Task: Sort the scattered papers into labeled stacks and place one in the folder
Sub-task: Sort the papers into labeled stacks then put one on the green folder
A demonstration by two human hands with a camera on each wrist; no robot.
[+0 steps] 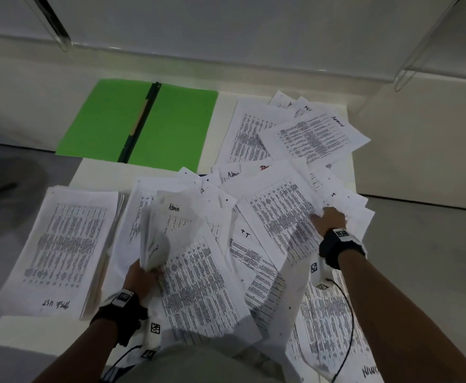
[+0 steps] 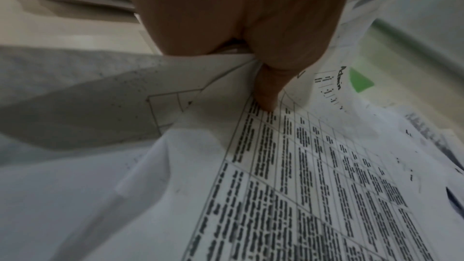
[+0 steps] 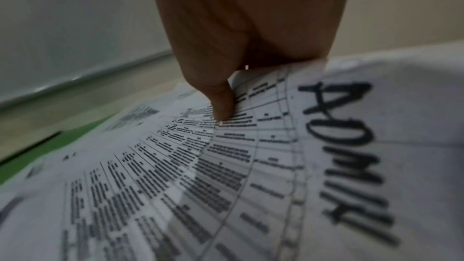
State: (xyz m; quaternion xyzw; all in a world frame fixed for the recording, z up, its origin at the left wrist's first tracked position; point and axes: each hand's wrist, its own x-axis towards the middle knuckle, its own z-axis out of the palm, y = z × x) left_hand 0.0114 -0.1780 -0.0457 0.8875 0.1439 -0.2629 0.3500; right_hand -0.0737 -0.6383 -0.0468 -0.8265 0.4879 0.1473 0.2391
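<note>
Gripping a bundle of curled sheets (image 1: 154, 244) from below, the left hand (image 1: 140, 277) holds them up over the near middle of the desk (image 1: 21, 335); the front sheet carries the handwritten word "Admin" at its top. In the left wrist view the thumb (image 2: 268, 94) presses on a printed table on the paper. The right hand (image 1: 329, 218) pinches the far edge of one large printed sheet (image 1: 281, 217), which lies tilted across the pile of scattered papers (image 1: 253, 272); in the right wrist view its thumb (image 3: 220, 98) lies on top of this sheet, beside the big word "ADMIN". A neat stack (image 1: 60, 250) lies at the left side of the desk, with a handwritten label at its near edge that I cannot read surely. The green folder (image 1: 176, 128) lies open and flat at the far left part of the desk, apart from both hands. More loose sheets lie to the right of the folder.
</note>
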